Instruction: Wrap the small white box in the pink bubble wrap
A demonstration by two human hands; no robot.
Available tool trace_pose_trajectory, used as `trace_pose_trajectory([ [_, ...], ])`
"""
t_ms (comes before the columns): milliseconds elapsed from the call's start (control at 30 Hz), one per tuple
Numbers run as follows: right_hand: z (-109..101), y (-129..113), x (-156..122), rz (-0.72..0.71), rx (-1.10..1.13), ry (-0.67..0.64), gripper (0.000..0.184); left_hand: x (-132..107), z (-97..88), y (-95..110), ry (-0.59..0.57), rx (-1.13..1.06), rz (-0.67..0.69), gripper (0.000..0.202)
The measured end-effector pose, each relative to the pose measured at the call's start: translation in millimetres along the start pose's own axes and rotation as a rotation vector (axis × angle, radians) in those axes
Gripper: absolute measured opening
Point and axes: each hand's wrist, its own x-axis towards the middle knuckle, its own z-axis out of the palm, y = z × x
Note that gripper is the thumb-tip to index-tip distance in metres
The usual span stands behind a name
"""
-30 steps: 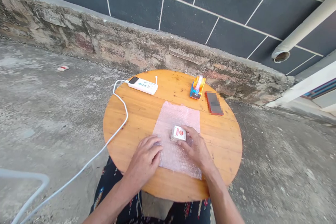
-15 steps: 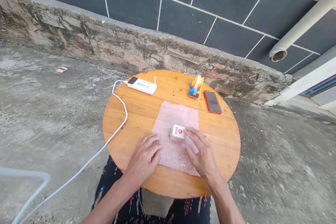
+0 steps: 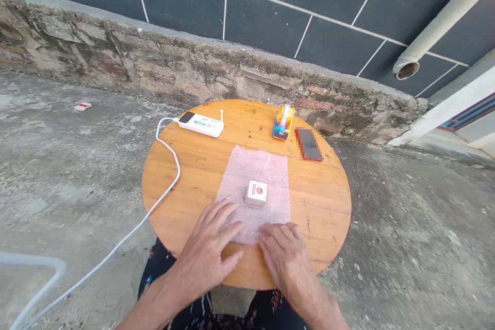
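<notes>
A small white box with a red mark (image 3: 256,192) sits in the middle of a pink sheet of bubble wrap (image 3: 263,170) on a round wooden table (image 3: 328,196). My left hand (image 3: 209,250) lies flat with fingers spread on the near left corner of the sheet. My right hand (image 3: 284,255) rests at the sheet's near edge, fingers bent down onto it. Neither hand touches the box.
At the table's far side lie a white power strip (image 3: 201,124) with its cable (image 3: 170,165) trailing off to the left, an orange and blue tape dispenser (image 3: 283,122) and a dark phone (image 3: 309,144). Rough concrete floor, a low stone ledge and a dark tiled wall lie around the table.
My right hand has let go of the small box and drawn back to the sheet's near edge. My left hand has shifted slightly along the near left corner.
</notes>
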Motion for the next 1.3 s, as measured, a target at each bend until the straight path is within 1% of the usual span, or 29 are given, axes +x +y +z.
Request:
trace_pose_trajectory([
  [67,-8,1,7,0.014,0.020,0.048,0.019,6,0.8,1,0.020,0.026,0.005,0.030],
  [167,-22,4,20,0.037,0.056,0.114,0.016,18,1.2,-1,0.110,0.007,-0.009,0.019],
  [233,-28,10,26,0.064,0.085,0.142,0.015,28,-0.9,-2,0.155,-0.030,-0.025,0.017],
  [300,-32,16,31,0.095,0.108,0.166,0.014,40,-4.3,-3,0.169,-0.065,-0.050,0.016],
  [400,-35,25,37,0.138,0.122,0.166,0.008,58,-8.6,-3,0.147,-0.098,-0.114,0.014],
  [500,-34,34,42,0.186,0.108,0.105,0.037,74,-8.9,-4,0.119,-0.105,-0.191,0.012],
  [533,-33,37,44,0.211,0.101,0.093,0.042,78,-8.1,-4,0.111,-0.113,-0.220,0.012],
  [600,-28,43,48,0.265,0.105,0.095,0.040,83,-6.0,-5,0.103,-0.142,-0.276,0.013],
  [733,-20,53,51,0.351,0.186,0.130,0.030,88,-2.1,-7,0.099,-0.221,-0.334,0.012],
  [1000,-13,59,51,0.440,0.296,0.130,0.033,92,0.9,-11,0.040,-0.302,-0.428,0.008],
  [1167,-13,57,47,0.466,0.402,0.114,0.034,93,2.4,-12,0.042,-0.318,-0.395,0.009],
  [1300,-29,54,38,0.493,0.519,0.095,0.032,82,-4.8,-9,0.076,-0.284,-0.290,0.011],
])
